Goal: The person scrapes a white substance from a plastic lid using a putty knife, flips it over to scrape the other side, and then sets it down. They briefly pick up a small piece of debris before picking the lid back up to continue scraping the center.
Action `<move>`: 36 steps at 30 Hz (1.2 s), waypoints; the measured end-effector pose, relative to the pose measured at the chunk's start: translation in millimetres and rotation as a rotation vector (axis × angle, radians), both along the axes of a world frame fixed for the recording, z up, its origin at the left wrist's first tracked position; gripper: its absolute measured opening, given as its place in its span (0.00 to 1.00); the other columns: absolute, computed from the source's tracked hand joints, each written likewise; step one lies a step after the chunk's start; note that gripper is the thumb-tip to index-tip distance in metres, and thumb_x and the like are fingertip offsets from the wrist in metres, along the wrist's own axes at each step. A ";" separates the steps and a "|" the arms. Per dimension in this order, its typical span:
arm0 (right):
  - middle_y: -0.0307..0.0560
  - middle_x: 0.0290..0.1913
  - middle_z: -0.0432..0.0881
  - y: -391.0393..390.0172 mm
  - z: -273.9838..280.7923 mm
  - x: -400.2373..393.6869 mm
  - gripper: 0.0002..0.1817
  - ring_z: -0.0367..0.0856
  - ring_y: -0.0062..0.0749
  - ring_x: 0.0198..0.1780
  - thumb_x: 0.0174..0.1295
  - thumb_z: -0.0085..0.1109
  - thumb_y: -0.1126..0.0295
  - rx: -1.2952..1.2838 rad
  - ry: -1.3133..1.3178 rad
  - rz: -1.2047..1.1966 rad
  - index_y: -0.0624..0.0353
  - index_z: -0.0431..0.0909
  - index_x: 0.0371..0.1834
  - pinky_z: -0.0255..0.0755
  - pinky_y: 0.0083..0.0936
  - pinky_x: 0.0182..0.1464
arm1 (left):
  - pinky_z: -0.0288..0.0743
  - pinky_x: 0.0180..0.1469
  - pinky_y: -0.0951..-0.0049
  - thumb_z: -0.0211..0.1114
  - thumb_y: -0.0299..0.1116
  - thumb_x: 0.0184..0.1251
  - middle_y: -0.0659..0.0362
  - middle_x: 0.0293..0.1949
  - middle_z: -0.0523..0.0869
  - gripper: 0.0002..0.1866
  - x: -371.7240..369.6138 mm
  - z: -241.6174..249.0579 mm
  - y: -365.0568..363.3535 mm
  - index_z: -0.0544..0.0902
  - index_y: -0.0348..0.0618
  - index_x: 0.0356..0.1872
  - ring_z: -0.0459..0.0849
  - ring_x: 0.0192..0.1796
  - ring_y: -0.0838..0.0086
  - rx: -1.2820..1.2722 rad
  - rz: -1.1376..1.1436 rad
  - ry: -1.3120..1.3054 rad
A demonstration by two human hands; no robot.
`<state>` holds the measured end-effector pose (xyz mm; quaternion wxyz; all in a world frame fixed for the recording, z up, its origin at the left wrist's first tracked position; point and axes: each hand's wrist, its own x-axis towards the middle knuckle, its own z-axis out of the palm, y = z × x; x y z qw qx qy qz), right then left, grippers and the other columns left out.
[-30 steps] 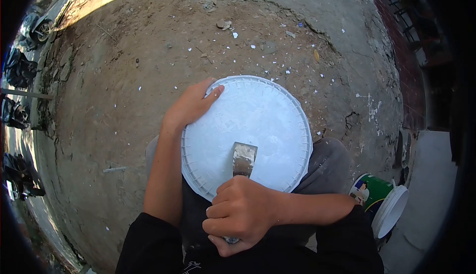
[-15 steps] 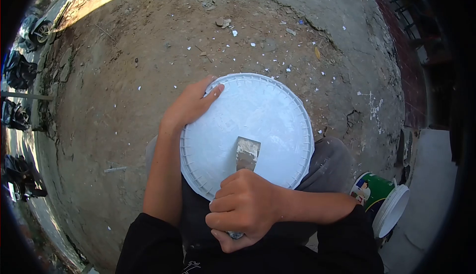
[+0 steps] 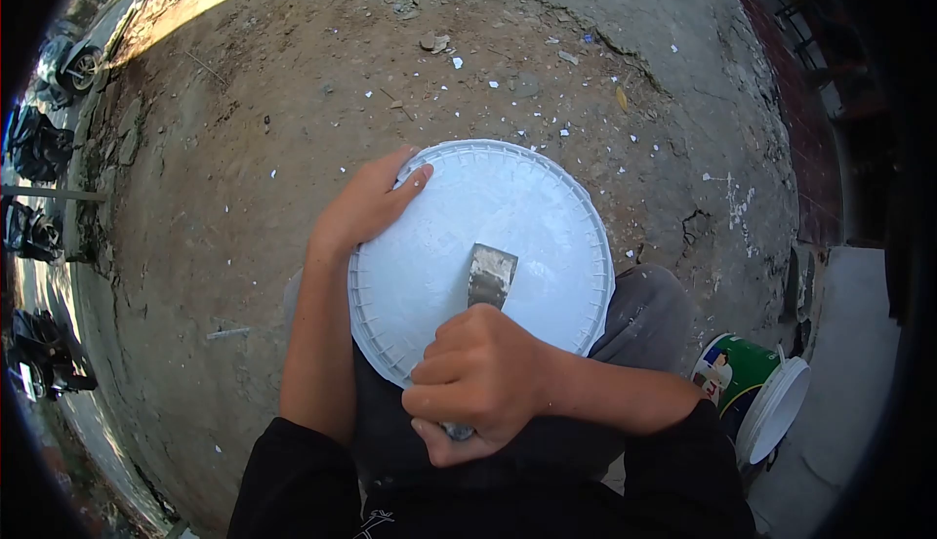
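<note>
A round white plastic bucket lid point(image 3: 547, 207) with a ribbed rim rests over my lap. My left hand point(image 3: 369, 199) grips its upper-left edge, thumb on top and the other fingers hidden beneath the rim. In my right hand point(image 3: 478, 378) is a putty knife point(image 3: 491, 276), its flat metal blade smeared with whitish residue and pointing away from me over the lid. The fist wraps its handle, and only the handle's end shows below. Whether the blade edge touches the lid's surface is hard to tell. Pale streaks mark the lid.
A green and white bucket point(image 3: 750, 393) lies tipped on its side at my right. White flakes point(image 3: 458, 63) are scattered over the dirt ground ahead. Parked motorbikes point(image 3: 73, 66) line the far left, and a pale slab point(image 3: 854, 344) lies at the right.
My right hand has pushed the putty knife a little farther up the lid, away from me. The lid and my left hand have shifted slightly left and up.
</note>
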<state>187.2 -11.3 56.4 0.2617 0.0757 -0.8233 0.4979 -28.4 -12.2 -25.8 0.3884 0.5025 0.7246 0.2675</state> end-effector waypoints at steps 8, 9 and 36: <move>0.36 0.14 0.62 -12.4 10.0 -1.3 0.11 0.64 0.28 0.13 0.45 0.63 0.71 -0.125 0.050 0.070 0.55 0.68 0.16 0.58 0.27 0.16 | 0.71 0.65 0.60 0.55 0.49 0.78 0.36 0.59 0.82 0.30 0.9 -0.6 -10.2 0.74 0.29 0.64 0.80 0.62 0.47 -0.004 0.027 0.066; 0.35 0.14 0.62 -8.7 7.9 -4.2 0.11 0.64 0.28 0.13 0.46 0.63 0.71 -0.114 0.049 0.056 0.55 0.68 0.16 0.57 0.27 0.16 | 0.71 0.65 0.60 0.55 0.49 0.78 0.36 0.58 0.82 0.30 0.2 -1.4 -10.2 0.74 0.29 0.64 0.81 0.62 0.47 -0.026 0.024 0.105; 0.36 0.13 0.64 -11.5 11.0 -6.0 0.09 0.65 0.29 0.13 0.44 0.63 0.69 -0.042 0.033 -0.029 0.56 0.71 0.16 0.58 0.26 0.16 | 0.70 0.66 0.61 0.57 0.48 0.77 0.36 0.60 0.81 0.30 -7.4 7.1 -10.3 0.73 0.28 0.65 0.80 0.63 0.49 0.042 0.001 -0.123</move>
